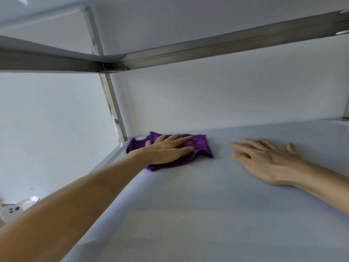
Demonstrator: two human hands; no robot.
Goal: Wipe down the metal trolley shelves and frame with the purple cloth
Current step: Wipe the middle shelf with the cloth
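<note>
The purple cloth [202,146] lies bunched on the flat metal shelf [188,214] of the trolley, near its far left corner. My left hand [166,150] presses flat on the cloth with straight fingers pointing right. My right hand [264,159] rests flat on the bare shelf to the right of the cloth, fingers spread and pointing left, a short gap from the cloth. An upright metal post [113,106] rises from the corner behind the cloth.
The shelf above [207,48] shows its metal rim overhead, joined to the post. A white wall stands behind and to the left. A pale object with dark dots [15,209] lies on the floor at the lower left.
</note>
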